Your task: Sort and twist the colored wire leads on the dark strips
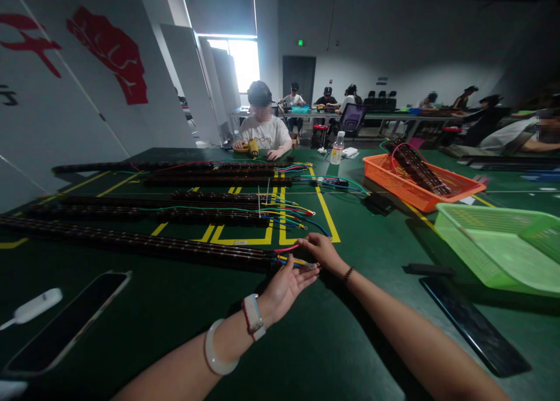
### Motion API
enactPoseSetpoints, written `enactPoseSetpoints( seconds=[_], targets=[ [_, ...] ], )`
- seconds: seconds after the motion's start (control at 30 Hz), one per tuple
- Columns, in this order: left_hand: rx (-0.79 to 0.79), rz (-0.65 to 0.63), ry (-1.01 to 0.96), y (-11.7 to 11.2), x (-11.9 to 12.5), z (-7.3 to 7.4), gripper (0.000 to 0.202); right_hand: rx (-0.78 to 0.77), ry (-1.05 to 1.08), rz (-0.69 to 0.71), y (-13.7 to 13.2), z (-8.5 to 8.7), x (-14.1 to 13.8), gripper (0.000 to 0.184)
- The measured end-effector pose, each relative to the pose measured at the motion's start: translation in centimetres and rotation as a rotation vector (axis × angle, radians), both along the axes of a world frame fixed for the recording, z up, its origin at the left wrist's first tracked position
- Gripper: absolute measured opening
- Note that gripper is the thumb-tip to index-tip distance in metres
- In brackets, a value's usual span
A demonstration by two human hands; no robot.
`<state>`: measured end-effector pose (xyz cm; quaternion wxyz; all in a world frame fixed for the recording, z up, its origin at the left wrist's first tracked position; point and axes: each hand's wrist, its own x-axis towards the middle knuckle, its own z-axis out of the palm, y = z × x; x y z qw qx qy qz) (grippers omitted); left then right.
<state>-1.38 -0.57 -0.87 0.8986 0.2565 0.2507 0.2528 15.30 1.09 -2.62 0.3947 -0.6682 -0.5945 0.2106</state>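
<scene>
My left hand [286, 287], palm turned up, has its thumb over a small bunch of yellow and blue wires [292, 261] with metal lug ends near the fingertips. With fingers pinched together, my right hand [324, 254] grips a red wire [286, 249] just above that bunch. These wires come out of the right end of a long dark bundle of brown-black strips [144, 240] lying across the table. Behind it, several similar bundles [131, 210] lie roughly parallel, with coloured leads [301, 211] at their right ends.
An orange basket [380, 176] holding another bundle and a light green basket [481, 272] stand on the right. Phones [70, 325] [475, 325] lie on both sides of the green table [184, 331]. A bottle [338, 149] stands farther back. Across the table sits a person [265, 129] beside a yellow tool [253, 149].
</scene>
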Motion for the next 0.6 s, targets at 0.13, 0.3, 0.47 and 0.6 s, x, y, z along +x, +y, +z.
enactPoseSetpoints(
  seconds=[0.13, 0.3, 0.47, 0.6],
  targets=[
    [-0.002, 0.009, 0.004, 0.0, 0.0, 0.0, 0.045, 0.085, -0.140, 0.016, -0.1, 0.1, 0.2, 0.045],
    [0.004, 0.022, -0.011, 0.0, -0.1, -0.3, 0.041, -0.004, -0.212, 0.094, -1.8, 0.6, 1.2, 0.050],
    [0.003, 0.037, -0.041, 0.0, -0.1, -0.4, 0.037, 0.318, -0.564, 0.318, -3.7, 1.5, 1.9, 0.050],
    [0.004, 0.071, -0.052, -0.1, 0.0, -0.3, 0.030, 0.415, -0.729, 0.475, -4.2, 1.8, 1.4, 0.041]
  ],
)
